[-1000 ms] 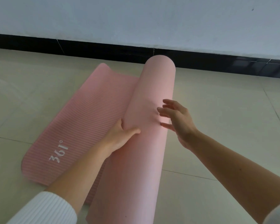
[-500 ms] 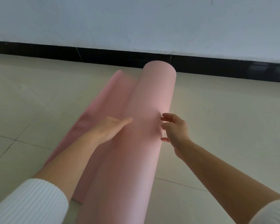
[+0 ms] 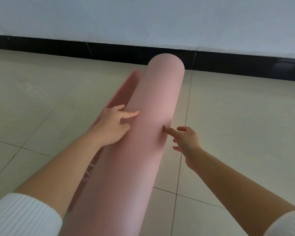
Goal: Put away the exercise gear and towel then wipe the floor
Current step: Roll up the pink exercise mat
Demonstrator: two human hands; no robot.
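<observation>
Fingers [image 3: 131, 114] of the left hand [image 3: 112, 126] lie spread and loose on the upper left flank of the rolled pink exercise mat [image 3: 140, 164], pressing on it without gripping. On the right hand [image 3: 187, 143], the fingers [image 3: 169, 132] are open too: only the index tip touches the roll's right side, and the others hang relaxed, clear of it.

Half a second ago a broader flat stretch of mat showed to the left. Now only a narrow strip [image 3: 124, 89] remains unrolled, and the printed logo [image 3: 89, 171] sits half hidden against the roll.

One mat and two hands are in view. The roll lies on the tiled floor [image 3: 237, 125], its far end pointing at the black baseboard [image 3: 109, 51] along the floor's far edge. White ribbed sleeves [image 3: 22, 217] cover both forearms at the near edge.
</observation>
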